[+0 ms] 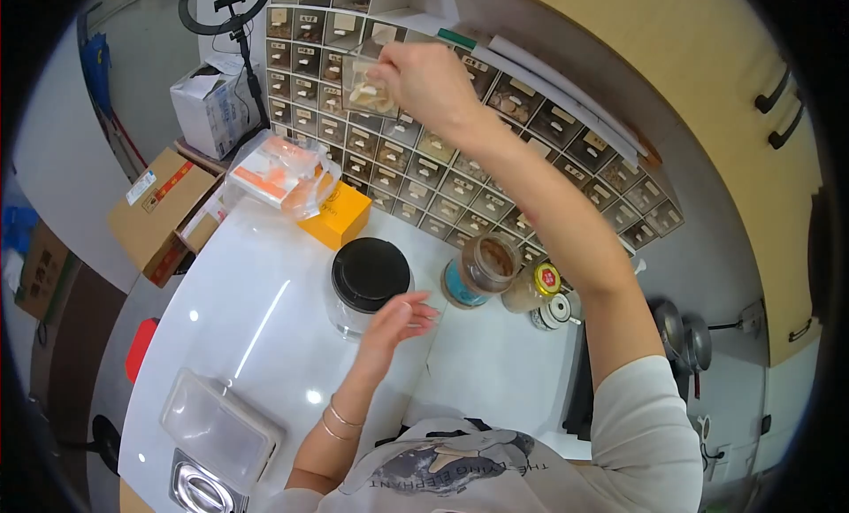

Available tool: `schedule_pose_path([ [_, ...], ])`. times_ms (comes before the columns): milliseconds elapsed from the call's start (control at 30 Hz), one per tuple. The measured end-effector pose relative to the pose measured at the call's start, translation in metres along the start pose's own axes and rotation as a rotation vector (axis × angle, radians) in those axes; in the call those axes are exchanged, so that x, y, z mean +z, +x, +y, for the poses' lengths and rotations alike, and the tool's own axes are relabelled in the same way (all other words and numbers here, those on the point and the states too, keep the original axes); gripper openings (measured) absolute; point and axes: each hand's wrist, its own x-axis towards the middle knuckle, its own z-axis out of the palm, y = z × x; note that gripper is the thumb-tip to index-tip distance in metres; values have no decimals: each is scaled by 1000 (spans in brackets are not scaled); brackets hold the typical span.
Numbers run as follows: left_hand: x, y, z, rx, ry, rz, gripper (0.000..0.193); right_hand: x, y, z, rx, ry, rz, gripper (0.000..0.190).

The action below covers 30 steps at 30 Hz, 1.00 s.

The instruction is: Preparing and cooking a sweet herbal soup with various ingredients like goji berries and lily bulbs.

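Note:
My right hand point(424, 78) is raised at the wall cabinet of small labelled drawers point(424, 168). Its fingers grip the upper edge of a clear plastic drawer point(368, 92) that stands out from the cabinet and holds pale dried slices. Over the white counter point(265, 320), my left hand point(398, 320) hovers with fingers apart and nothing in it, beside a clear jar with a black lid point(371, 274). An uncapped jar with a blue label point(464, 281) stands to the right of it, next to a yellow-lidded glass jar point(530, 291) and a small patterned lidded pot point(552, 312).
Behind the black-lidded jar are a yellow box point(338, 211) and a plastic bag with an orange-and-white box point(282, 175). A translucent container point(219, 423) and a metal lid point(202, 486) lie at the near left. Pans point(693, 344) hang at the right.

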Motion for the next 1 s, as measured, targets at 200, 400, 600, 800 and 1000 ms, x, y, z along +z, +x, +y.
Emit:
schedule_pose_path([
  [200, 1, 13, -48, -235, 124, -61, 40, 10, -49, -3, 91, 129, 57, 17],
  [400, -11, 16, -69, -344, 186, -39, 43, 1, -62, 5, 119, 136, 37, 16],
  [600, -13, 40, -93, -298, 226, 69, 55, -9, 4, 10, 275, -60, -159, 13],
  [800, -22, 58, -108, -120, 548, 186, 78, 19, -12, 48, 117, -354, 32, 43],
  [1000, -37, 53, -114, 40, 607, 285, 75, 32, -46, 116, -503, -730, -67, 51],
])
